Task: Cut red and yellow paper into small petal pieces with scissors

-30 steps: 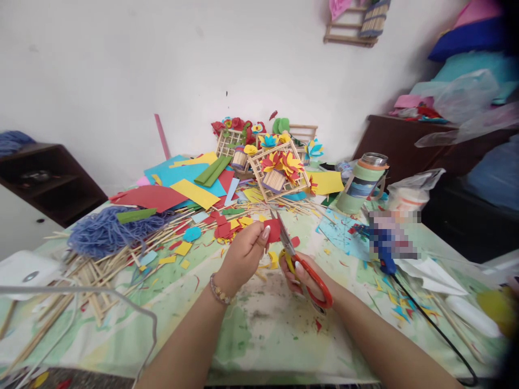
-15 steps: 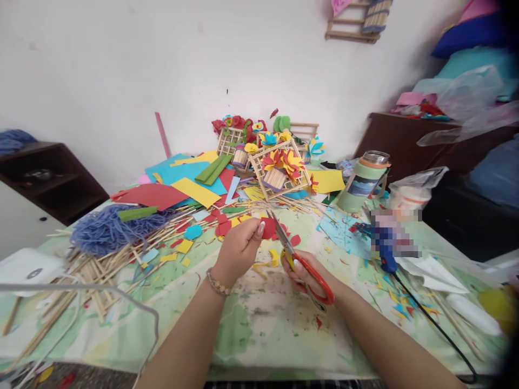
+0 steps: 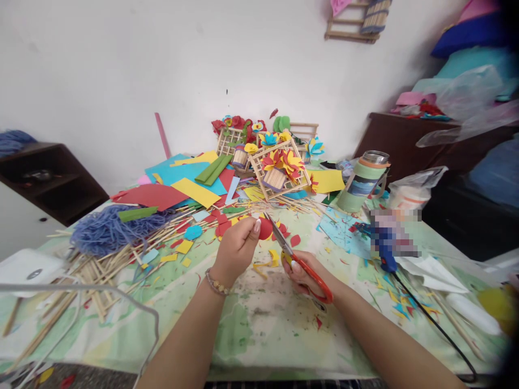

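My left hand (image 3: pixel 237 248) pinches a small red paper piece (image 3: pixel 265 229) between thumb and fingers, just above the table. My right hand (image 3: pixel 302 270) grips scissors (image 3: pixel 298 259) with orange and yellow handles; the blades point up and left and meet the right edge of the red piece. A curled yellow paper scrap (image 3: pixel 265 262) lies on the table between the two hands. More red cut pieces (image 3: pixel 294 239) lie just behind the blades.
The table carries coloured paper sheets (image 3: pixel 182 183), wooden sticks (image 3: pixel 109 259), blue yarn (image 3: pixel 103 229), stick frames with paper flowers (image 3: pixel 278 167), a green bottle (image 3: pixel 360 181), a blue glue gun (image 3: pixel 385 243) with a black cord (image 3: pixel 433 324), and a white device (image 3: pixel 24 267) at left.
The red piece has turned in my left hand and now looks rounder. The scissor blades have shifted slightly left against it. Both hands stay in the same place.
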Motion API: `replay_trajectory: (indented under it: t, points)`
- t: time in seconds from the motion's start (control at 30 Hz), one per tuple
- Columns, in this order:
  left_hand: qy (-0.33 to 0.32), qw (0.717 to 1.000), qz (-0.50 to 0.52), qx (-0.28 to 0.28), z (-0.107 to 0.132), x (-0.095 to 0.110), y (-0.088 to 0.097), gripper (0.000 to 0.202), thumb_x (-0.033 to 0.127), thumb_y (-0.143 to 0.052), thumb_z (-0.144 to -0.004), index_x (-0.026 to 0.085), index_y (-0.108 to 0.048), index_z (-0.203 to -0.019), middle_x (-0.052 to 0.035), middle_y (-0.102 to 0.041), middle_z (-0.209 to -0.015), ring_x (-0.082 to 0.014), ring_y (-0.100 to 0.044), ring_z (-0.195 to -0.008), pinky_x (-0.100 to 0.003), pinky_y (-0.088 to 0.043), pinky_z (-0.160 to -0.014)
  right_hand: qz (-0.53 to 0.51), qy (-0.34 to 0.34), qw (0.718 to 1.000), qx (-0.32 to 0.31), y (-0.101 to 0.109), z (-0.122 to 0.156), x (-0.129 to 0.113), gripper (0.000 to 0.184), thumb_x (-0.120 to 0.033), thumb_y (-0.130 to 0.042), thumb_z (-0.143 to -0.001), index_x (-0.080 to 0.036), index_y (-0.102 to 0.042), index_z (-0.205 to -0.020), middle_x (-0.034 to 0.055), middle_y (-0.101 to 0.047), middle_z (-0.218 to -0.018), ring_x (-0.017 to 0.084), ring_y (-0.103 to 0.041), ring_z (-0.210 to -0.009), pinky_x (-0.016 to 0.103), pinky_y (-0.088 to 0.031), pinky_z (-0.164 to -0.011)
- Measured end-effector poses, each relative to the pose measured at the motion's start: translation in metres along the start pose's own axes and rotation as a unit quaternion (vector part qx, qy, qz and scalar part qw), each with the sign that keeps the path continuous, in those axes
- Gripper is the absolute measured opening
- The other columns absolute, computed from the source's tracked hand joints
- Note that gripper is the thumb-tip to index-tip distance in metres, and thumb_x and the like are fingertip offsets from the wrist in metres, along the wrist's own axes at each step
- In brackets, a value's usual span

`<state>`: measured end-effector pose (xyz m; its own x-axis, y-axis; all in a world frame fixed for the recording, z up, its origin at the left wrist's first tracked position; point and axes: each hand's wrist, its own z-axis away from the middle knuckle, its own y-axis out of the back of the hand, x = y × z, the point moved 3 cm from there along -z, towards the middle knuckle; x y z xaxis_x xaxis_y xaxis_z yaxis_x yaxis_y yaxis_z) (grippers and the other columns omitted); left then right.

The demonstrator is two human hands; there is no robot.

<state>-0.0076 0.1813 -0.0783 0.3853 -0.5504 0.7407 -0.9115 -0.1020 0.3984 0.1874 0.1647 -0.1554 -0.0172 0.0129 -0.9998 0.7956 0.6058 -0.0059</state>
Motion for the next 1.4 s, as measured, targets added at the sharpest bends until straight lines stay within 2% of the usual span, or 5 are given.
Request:
replay_trajectory:
  t: [0.37,0.67,0.87,1.13,1.4]
  points:
    - [0.043,0.997,0.058,-0.020,-0.001,0.000,-0.006,0.057,0.068,-0.043,-0.101,0.024,-0.045,-0.065,-0.0004,-0.050,-0.058,-0.0167,-0.046,-0.057,-0.033,-0.035,-0.058,-0.028,0.036,0.999,0.016,-0.004,-0.002,-0.006,0.065,-0.084,-0.060,-0.085,-0.023,-0.044,-0.074,-0.0104,-0.038,-0.054,0.005,-0.033,-0.034,0.019,-0.029,-0.033]
    - [0.098,0.922,0.158,-0.339,0.011,0.008,-0.038,0.060,0.073,-0.051,-0.093,0.021,-0.049,-0.063,0.0005,-0.048,-0.062,-0.0145,-0.043,-0.058,-0.028,-0.034,-0.054,-0.131,0.067,0.989,0.016,-0.004,-0.007,-0.004,0.055,-0.067,-0.065,-0.092,-0.020,-0.051,-0.066,-0.0075,-0.044,-0.043,0.007,-0.036,-0.033,0.021,-0.032,-0.036]
    - [0.191,0.912,0.246,-0.266,0.012,0.006,-0.042,0.062,0.078,-0.060,-0.085,0.021,-0.047,-0.064,0.0049,-0.039,-0.057,-0.0102,-0.033,-0.051,-0.025,-0.027,-0.048,-0.149,0.064,0.985,0.066,-0.004,-0.003,-0.009,0.047,-0.058,-0.077,-0.084,-0.021,-0.051,-0.072,-0.0086,-0.045,-0.043,0.008,-0.038,-0.033,0.021,-0.032,-0.035]
    - [0.241,0.902,0.268,-0.237,0.010,0.006,-0.049,0.060,0.079,-0.061,-0.082,0.020,-0.056,-0.076,0.0003,-0.060,-0.063,-0.0113,-0.051,-0.054,-0.025,-0.039,-0.051,-0.115,0.136,0.938,0.297,0.004,-0.006,-0.010,0.046,-0.061,-0.075,-0.085,-0.022,-0.053,-0.078,-0.0082,-0.046,-0.040,0.009,-0.035,-0.030,0.022,-0.029,-0.032]
    - [0.255,0.899,0.289,-0.208,0.010,0.007,-0.049,0.047,0.065,-0.069,-0.081,0.020,-0.056,-0.076,0.0021,-0.057,-0.063,-0.0103,-0.049,-0.056,-0.026,-0.039,-0.056,-0.105,0.113,0.950,0.272,0.001,-0.005,-0.008,0.049,-0.063,-0.077,-0.083,-0.022,-0.053,-0.073,-0.0065,-0.047,-0.041,0.009,-0.037,-0.032,0.023,-0.028,-0.034]
